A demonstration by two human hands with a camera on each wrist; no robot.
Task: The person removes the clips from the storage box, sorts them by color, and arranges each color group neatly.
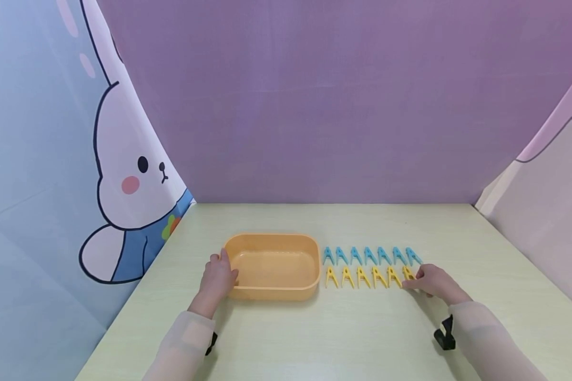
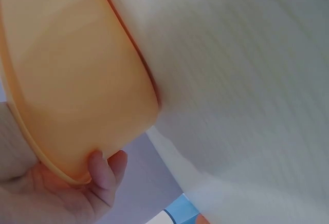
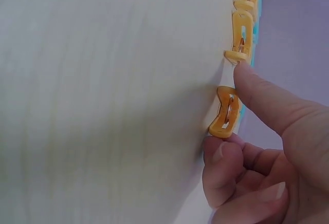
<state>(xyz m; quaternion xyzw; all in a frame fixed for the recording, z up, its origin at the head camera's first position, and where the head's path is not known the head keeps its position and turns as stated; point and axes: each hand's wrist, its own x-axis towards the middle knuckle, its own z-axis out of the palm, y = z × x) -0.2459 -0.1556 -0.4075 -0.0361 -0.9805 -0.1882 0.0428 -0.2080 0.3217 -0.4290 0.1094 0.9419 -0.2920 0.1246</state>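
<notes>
My left hand (image 1: 217, 275) grips the left end of an orange plastic basin (image 1: 271, 292), its fingers over the rim. In the left wrist view, fingertips curl against the basin's outer wall. At the right end of the front row, my right hand (image 1: 435, 283) holds a yellow clothespin (image 3: 226, 112) between thumb and fingers; the clothespin sits slightly tilted, low by the tabletop. Other yellow clothespins (image 1: 362, 278) stand to its left in a row. Behind them runs a row of blue clothespins (image 1: 355, 256). The basin's inside shows bare.
Everything sits on a pale wood-grain table (image 1: 362, 338). A purple backdrop (image 1: 333, 106) rises at the table's far edge, with a rabbit-printed cloth (image 1: 133, 132) on the left and a pale cloth (image 1: 548, 211) on the right. Black straps (image 1: 445, 334) circle the wrists.
</notes>
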